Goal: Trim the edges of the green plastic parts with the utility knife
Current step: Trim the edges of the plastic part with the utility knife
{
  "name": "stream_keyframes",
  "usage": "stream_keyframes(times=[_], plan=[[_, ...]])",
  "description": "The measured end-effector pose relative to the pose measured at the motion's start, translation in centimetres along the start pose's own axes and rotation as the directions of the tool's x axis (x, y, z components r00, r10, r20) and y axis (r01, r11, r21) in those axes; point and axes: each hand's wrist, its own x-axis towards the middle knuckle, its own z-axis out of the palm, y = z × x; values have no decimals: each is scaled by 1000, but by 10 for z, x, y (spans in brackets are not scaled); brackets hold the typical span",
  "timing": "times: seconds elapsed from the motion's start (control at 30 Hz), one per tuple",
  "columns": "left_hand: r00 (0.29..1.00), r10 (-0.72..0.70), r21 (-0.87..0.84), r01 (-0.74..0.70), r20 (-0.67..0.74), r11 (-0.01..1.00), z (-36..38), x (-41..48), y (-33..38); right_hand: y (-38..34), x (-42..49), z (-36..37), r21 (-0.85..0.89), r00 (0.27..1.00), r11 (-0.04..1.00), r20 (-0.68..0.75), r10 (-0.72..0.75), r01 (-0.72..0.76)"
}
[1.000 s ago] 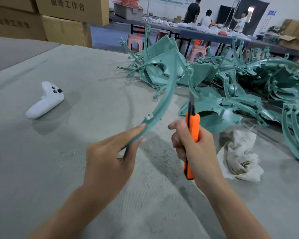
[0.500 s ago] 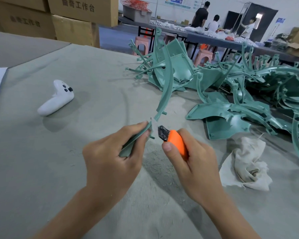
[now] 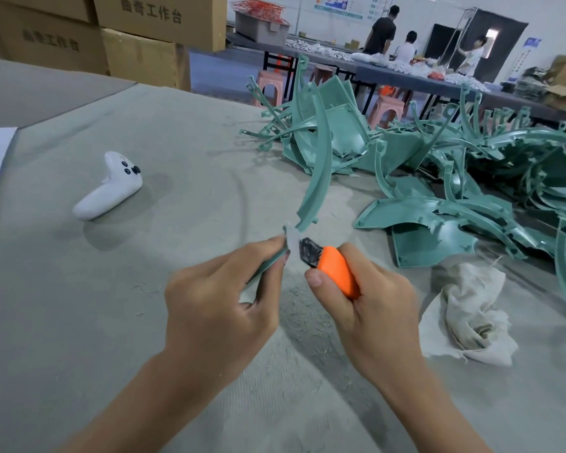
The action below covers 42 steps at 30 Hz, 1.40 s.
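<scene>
My left hand (image 3: 223,299) grips the lower end of a long curved green plastic strip (image 3: 321,171), which arcs up and away over the table. My right hand (image 3: 373,308) holds an orange utility knife (image 3: 337,271) with the thumb along its side. The dark blade tip (image 3: 309,251) points left and touches the strip's edge just above my left fingers. A large pile of green plastic parts (image 3: 455,178) lies at the right and back of the table.
A white game controller (image 3: 110,188) lies to the left on the grey felt table (image 3: 79,305). A crumpled beige rag (image 3: 471,308) sits at the right. Cardboard boxes (image 3: 138,34) stand behind; people work at a far table (image 3: 406,76). Small plastic shavings (image 3: 304,318) lie beneath my hands.
The knife swung from upright to pointing left, blade now against the strip near my left fingers. My left hand has closed round the strip's end. The view shifted slightly left.
</scene>
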Motion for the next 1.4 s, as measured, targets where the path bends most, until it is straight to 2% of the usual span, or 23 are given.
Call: stream_keyframes(times=[0.1,0.27,0.43,0.63,0.8,0.9,1.03,1.4], plan=[[1000,6,14,-6,0,1000,2,2,0,4,0,4,3,998,999,33,46,-46],[1000,23,38,-24,18,999,4,-1,0,18,3,6,55,976,978,89,197,-203],[1000,-8,31,7,17,999,4,0,-2,12,-4,9,169,984,977,144,110,-134],[1000,6,49,-6,14,999,5,3,-4,7,0,12,67,990,990,87,114,-120],[999,46,55,-46,9,997,5,-1,-2,15,6,9,-26,977,979,55,204,-203],[998,56,58,-56,12,997,5,-1,-2,17,3,8,75,982,981,79,172,-178],[998,56,70,-57,18,996,4,1,-2,14,-5,9,127,989,986,108,97,-110],[997,50,73,-54,55,996,4,3,-3,8,-3,16,82,979,978,86,185,-192]])
